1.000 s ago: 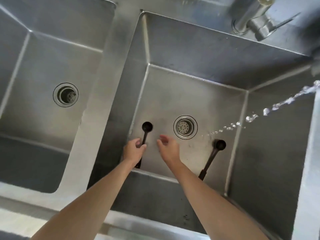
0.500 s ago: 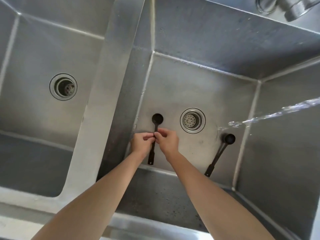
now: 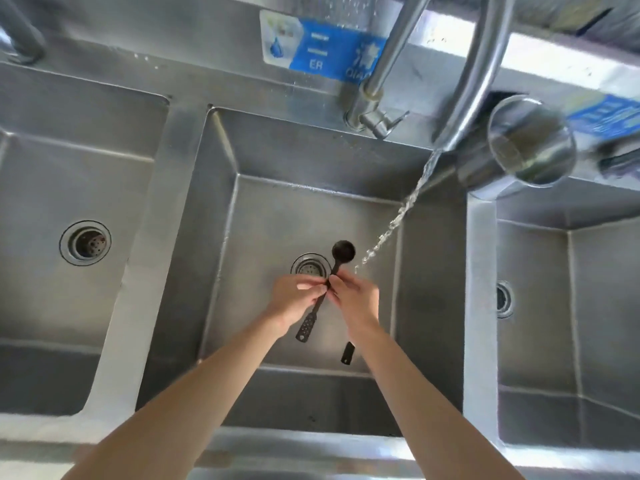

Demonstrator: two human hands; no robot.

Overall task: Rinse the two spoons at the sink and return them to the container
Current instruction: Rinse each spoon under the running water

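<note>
Both hands' grip (image 3: 327, 289): spoon (image 3: 329, 278) now lifted.

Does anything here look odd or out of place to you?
Yes: the water from the tap runs slantwise and falls just right of the spoon that both hands hold, so it is not rinsing it. The second spoon lies in the sink, mostly hidden.

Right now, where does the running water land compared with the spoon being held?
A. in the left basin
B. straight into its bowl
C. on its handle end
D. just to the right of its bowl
D: the stream falls just right of the held spoon, whose bowl it misses.
</note>
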